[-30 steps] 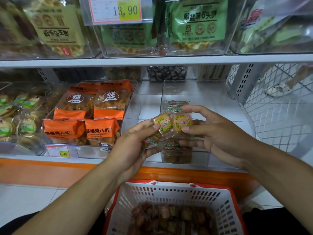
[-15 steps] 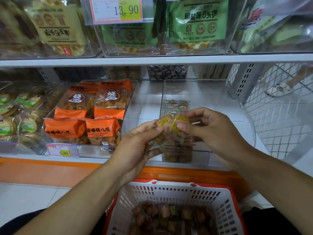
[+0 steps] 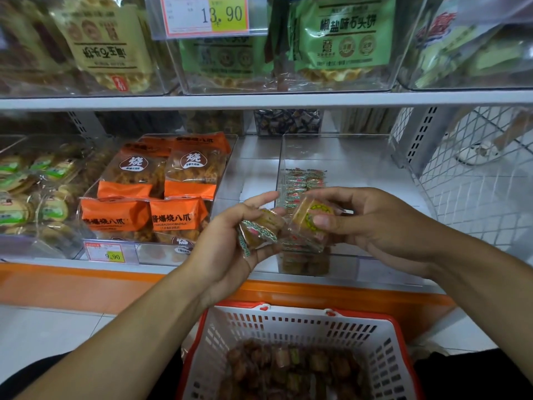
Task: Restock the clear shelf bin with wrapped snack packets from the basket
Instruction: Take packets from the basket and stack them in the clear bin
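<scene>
Both my forearms reach up from the lower corners and meet in front of the shelf, hands held level just above the bin's front edge. My left hand is turned palm up, fingers loosely curled under a small cluster of packets, with the forefinger stretched toward the bin; the hand is closed round those packets rather than flat. My right hand comes in from the right, palm toward me, thumb and fingers pinching a single round packet with a yellow and green label, tilted on edge. The two hands lie just beside each other, their wrappers touching or nearly so; I cannot tell which. Behind them stands the clear bin, its front left corner holding a stack of like packets, the remainder of its floor bare. Below my wrists sits the white basket with a red rim, its bottom covered by more wrapped snacks, blurred. To the left of the bin, another clear bin carries orange bags, with a price tag at its front. Green bags fill the bins on the upper shelf.
</scene>
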### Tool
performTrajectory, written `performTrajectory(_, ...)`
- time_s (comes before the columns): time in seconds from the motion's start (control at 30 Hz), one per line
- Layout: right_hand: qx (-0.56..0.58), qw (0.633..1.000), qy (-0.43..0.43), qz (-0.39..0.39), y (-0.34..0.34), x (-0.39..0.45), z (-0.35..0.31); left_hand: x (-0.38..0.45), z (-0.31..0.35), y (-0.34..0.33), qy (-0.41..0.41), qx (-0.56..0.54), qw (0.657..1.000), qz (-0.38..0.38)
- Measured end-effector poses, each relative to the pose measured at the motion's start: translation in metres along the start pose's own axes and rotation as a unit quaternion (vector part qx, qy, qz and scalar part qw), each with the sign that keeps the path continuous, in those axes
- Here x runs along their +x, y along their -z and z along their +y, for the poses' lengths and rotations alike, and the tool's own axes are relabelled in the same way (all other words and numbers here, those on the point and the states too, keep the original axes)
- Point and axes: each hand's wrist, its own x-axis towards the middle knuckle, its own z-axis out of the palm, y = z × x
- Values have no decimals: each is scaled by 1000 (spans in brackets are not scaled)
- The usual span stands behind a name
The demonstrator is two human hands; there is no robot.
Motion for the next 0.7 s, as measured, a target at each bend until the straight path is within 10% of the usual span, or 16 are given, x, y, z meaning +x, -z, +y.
performTrajectory(0.23, 128, 987, -56, -80, -12, -4, 0, 2, -2, 1, 22, 8, 999, -33)
performTrajectory(0.7, -37, 986, -101, -129, -4, -6, 9, -9, 0, 2, 156, -53, 973, -164)
